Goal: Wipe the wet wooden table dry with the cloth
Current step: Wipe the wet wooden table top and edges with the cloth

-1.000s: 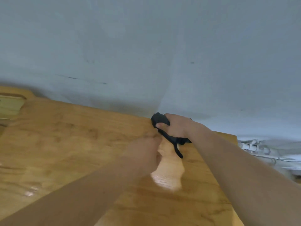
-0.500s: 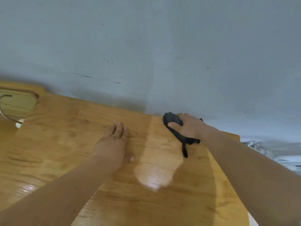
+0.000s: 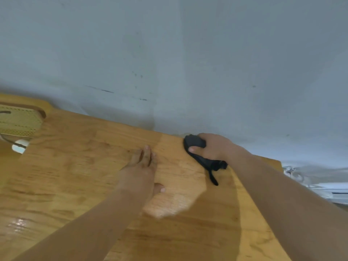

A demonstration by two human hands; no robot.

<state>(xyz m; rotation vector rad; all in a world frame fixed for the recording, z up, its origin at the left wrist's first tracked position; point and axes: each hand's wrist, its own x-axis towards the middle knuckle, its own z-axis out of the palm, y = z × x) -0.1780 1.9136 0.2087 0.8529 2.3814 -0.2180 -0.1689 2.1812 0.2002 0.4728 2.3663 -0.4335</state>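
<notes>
Cloth point(image 3: 195, 147) bunched in right hand point(image 3: 212, 147) at table point(image 3: 75, 166) edge; left hand point(image 3: 139, 172) fingers flat

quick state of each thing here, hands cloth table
wooden table, shiny wet-looking patch at its near left
cloth, bunched, pressed on the table's far edge by the wall
right hand, curled round the cloth
left hand, flat on the table, fingers straight

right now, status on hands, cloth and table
Right hand grips black cloth at table's far edge. Left hand flat on table. Shiny patch beside left hand.
</notes>
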